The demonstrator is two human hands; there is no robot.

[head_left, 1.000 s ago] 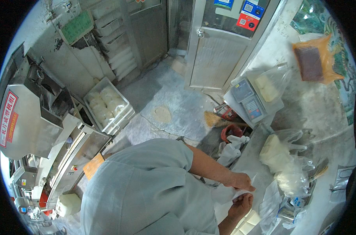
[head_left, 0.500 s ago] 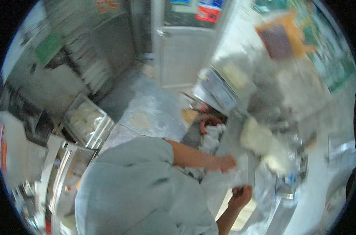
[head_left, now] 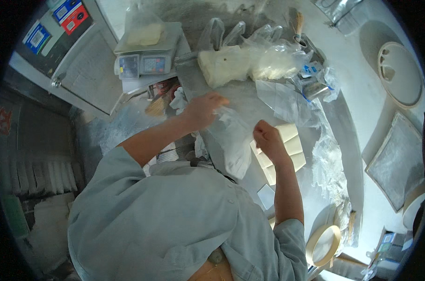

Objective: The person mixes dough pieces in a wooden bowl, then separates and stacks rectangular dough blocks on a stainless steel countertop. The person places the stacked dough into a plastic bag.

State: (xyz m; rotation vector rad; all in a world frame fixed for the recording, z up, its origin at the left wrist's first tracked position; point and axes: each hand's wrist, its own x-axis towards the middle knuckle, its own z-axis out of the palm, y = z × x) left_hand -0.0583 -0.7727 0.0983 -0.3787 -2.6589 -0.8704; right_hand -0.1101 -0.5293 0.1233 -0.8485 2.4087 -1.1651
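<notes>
A clear, thin plastic bag (head_left: 236, 145) hangs loosely between my two hands above the grey worktop (head_left: 240, 91). My left hand (head_left: 204, 111) is closed at the bag's upper edge, its fingertips slightly blurred. Curled into a fist, my right hand (head_left: 267, 136) seems to grip the bag's other side, though the fingers hide the contact. Beneath my right hand and wrist lies a flat cream slab (head_left: 294, 145), divided by lines into rectangular pieces. Clear bags of pale blocks (head_left: 226, 65) sit at the far side of the worktop, beyond both hands.
A digital scale (head_left: 154, 64) bearing a bagged pale block stands at far left. A metal tin (head_left: 315, 90), loose plastic sheet (head_left: 287, 103) and brush (head_left: 296, 23) lie toward far right. White flour (head_left: 331, 164) coats the right side, near a round sieve (head_left: 331, 241). A door (head_left: 83, 70) stands left.
My view has swung right, so the worktop now sits centrally. Both hands stay at the bag, which now hangs more fully between them.
</notes>
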